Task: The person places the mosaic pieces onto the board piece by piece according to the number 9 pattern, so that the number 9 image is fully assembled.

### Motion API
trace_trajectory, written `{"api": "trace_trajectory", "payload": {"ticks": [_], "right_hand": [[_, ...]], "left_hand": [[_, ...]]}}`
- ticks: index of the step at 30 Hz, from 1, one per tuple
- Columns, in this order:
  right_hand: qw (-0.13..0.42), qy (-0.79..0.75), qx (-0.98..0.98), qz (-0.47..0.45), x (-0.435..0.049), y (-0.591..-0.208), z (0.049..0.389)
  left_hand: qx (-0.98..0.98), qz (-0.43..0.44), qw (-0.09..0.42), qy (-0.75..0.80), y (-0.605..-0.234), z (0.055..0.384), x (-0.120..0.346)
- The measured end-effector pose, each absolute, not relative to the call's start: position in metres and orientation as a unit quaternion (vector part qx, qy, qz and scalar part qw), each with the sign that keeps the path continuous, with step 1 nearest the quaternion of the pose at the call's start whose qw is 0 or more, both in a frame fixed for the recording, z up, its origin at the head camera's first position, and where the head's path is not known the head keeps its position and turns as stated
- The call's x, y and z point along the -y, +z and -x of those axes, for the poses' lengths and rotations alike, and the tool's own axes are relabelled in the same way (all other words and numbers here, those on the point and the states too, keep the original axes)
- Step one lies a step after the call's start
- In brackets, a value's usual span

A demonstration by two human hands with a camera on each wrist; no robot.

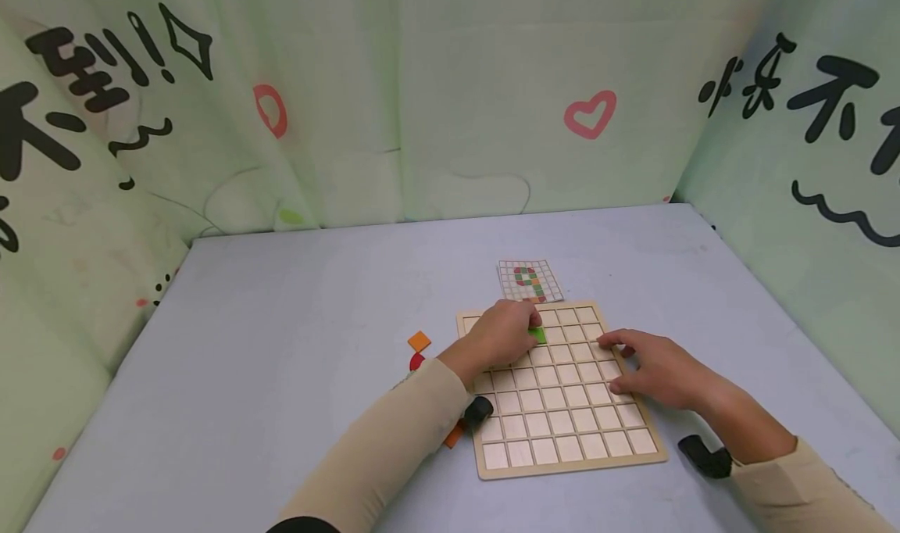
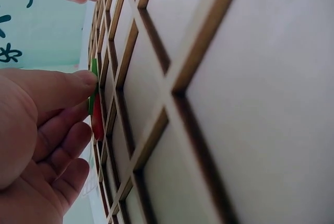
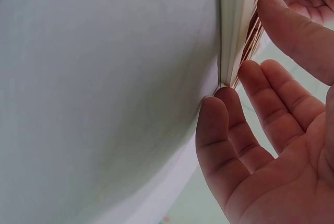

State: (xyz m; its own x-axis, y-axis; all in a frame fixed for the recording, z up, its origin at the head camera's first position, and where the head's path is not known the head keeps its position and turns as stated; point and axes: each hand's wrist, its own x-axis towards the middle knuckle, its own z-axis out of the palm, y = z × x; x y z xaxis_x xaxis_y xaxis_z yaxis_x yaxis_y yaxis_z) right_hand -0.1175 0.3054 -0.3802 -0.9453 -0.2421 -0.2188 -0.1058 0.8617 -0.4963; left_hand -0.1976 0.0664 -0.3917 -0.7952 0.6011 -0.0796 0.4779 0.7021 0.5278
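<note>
Pinched a green tile between thumb and fingers of the left hand, at the far rows of the gridded wooden board, about midway from left to right. Saw a red tile right beside it in the left wrist view; could not tell whether seated in a cell or held too. Rested the right hand at the right edge of the board, fingers relaxed and slightly bent, not clenched. Seemed wise to use that hand as a light stop against sliding.

Called, by judgement, for squaring the green tile to the thin dividers, dipping one edge in first, then pressing flat with a fingertip rather than forcing. Looked worth checking cell and turn against the patterned card, just beyond the far edge on the tabletop.

Needed care with the left sleeve, close to loose pieces left of the board: an orange square, a partly hidden red block and, nearer, an orange piece.
</note>
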Motion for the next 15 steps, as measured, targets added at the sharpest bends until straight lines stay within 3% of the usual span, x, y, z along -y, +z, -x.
{"api": "trace_trajectory", "payload": {"ticks": [15], "right_hand": [[0.135, -0.248, -0.955, 0.096, -0.3061, -0.3812, 0.1174]], "left_hand": [[-0.916, -0.290, 0.119, 0.250, -0.3940, 0.1963, -0.0640]]}}
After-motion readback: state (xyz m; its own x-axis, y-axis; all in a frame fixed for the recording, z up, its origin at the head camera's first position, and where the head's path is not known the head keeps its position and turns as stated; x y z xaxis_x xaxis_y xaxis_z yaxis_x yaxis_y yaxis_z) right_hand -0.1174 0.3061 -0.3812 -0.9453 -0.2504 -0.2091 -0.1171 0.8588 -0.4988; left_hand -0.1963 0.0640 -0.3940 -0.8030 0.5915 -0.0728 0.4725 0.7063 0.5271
